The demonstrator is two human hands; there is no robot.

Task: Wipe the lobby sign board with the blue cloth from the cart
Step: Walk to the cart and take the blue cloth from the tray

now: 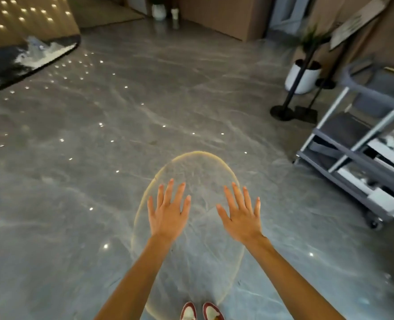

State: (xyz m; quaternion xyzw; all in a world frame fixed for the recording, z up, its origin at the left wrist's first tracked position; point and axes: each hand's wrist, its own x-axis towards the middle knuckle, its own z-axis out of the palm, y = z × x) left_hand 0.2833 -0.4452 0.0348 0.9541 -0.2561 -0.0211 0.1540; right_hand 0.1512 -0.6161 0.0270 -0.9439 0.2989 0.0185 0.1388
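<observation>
progress: not started, nothing being wiped | left hand [168,215] and right hand [241,215] hovering spread-fingered, empty, over floor | cart [362,144] standing far right, blue cloth not visible | sign board [353,24] standing behind cart | left: fetching cloth, wiping

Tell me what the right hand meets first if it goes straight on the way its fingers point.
Likely nothing: the right hand is open and empty, pointing ahead over bare floor. The cart sits off to the right of that line, though depth is hard to judge.
</observation>
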